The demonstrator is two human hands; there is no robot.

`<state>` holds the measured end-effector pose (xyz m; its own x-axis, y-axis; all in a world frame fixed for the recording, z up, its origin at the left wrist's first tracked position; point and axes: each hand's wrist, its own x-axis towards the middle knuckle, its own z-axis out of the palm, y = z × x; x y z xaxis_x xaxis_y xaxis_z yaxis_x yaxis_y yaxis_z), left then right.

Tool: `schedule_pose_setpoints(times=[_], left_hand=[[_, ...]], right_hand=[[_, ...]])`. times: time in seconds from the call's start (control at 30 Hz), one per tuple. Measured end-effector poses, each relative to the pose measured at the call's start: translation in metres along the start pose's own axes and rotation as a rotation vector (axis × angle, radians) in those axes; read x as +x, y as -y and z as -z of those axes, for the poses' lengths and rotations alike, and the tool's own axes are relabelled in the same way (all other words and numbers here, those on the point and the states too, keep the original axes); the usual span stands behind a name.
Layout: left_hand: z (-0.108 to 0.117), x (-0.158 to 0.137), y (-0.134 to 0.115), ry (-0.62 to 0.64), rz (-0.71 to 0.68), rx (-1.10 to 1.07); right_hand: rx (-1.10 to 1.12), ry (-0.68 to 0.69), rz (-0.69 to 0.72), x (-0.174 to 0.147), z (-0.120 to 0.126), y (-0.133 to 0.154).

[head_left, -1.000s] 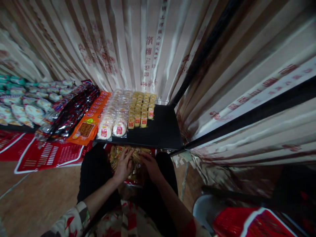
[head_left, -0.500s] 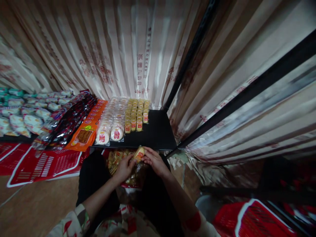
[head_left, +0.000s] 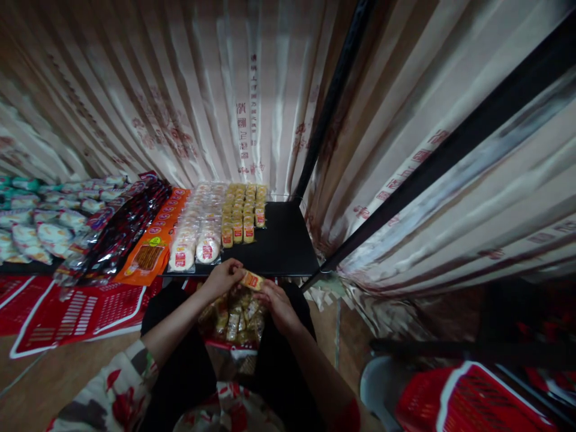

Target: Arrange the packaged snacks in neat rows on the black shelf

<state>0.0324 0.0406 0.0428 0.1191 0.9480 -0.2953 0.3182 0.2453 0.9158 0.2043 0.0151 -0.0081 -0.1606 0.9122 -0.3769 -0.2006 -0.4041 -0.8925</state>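
Note:
Between my two hands is a small wrapped snack [head_left: 252, 280] with a yellow wrapper and a red label, held level above my lap. My left hand [head_left: 227, 277] pinches its left end, and my right hand [head_left: 274, 300] grips its right end. Below it, a red basket [head_left: 225, 345] between my knees holds many loose snacks of the same kind [head_left: 240, 318]. On the black shelf [head_left: 283, 246] in front of me, matching yellow snacks [head_left: 243, 210] stand in rows. Beside them on the left lie rows of round white packaged cakes [head_left: 198, 231].
Further left on the shelf are an orange packet [head_left: 150, 249], dark red shiny packets [head_left: 121, 222] and white-wrapped packs [head_left: 54, 231]. Black metal posts [head_left: 330, 102] rise at the right, before a printed curtain [head_left: 202, 90]. Red baskets stand at lower left [head_left: 85, 309] and lower right [head_left: 490, 396].
The snack has turned from slanting upright to nearly level. My left hand has moved up to its left end, and my right hand has dropped slightly. The view has shifted a little.

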Motion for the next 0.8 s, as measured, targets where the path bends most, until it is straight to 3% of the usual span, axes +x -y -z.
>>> schedule_pose_setpoints(times=[0.07, 0.13, 0.27, 0.43, 0.53, 0.7, 0.8], left_hand=[[0.004, 0.01, -0.008, 0.018, -0.09, 0.155], [0.005, 0.019, -0.015, 0.04, -0.176, 0.313], [0.001, 0.032, -0.029, 0.076, -0.277, 0.542], [-0.012, 0.049, -0.041, 0.11, -0.357, 0.621], [-0.021, 0.06, -0.043, 0.007, -0.363, 0.59], [-0.043, 0.071, -0.04, -0.318, -0.331, 0.398], [-0.056, 0.076, -0.037, -0.369, -0.357, 0.314]], right_hand=[[0.039, 0.03, -0.03, 0.001, -0.002, -0.007], [-0.027, -0.024, 0.005, 0.004, -0.001, -0.011], [-0.443, -0.243, 0.258, 0.014, 0.004, -0.004], [-0.707, -0.232, 0.432, 0.026, 0.014, 0.025], [-0.693, -0.211, 0.429, 0.043, 0.022, 0.035], [-0.624, -0.287, 0.397, 0.087, 0.029, 0.043], [-0.59, -0.311, 0.406, 0.113, 0.026, 0.053]])
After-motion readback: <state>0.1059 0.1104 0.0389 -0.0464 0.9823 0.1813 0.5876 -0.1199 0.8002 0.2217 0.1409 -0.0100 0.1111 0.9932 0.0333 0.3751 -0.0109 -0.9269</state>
